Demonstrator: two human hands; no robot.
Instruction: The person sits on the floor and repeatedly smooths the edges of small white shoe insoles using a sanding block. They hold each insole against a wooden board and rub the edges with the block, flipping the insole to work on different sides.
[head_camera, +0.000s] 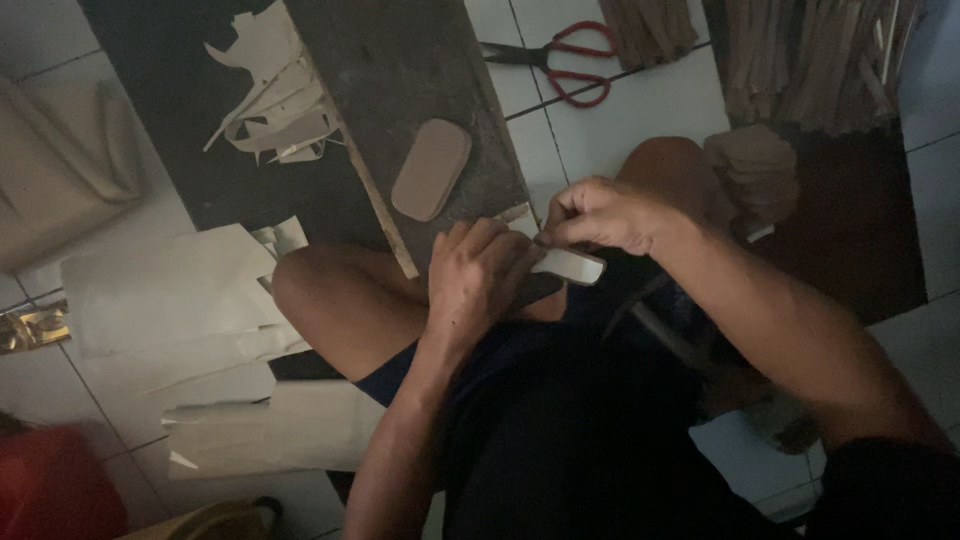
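Seated on a tiled floor, knees bent, working over the near end of a dark wooden board. Left hand curled down on a pale oval piece, fingers together and pressed on its near half, just off the board's near corner. Right hand pinching the piece's upper edge between thumb and fingertips. Probably light, thin, flexible like card or leather; likely to bend, so best gripped at the rim. On the board, a tan oval piece; beyond the board, red-handled scissors; left of it, pale offcuts and paper sheets.
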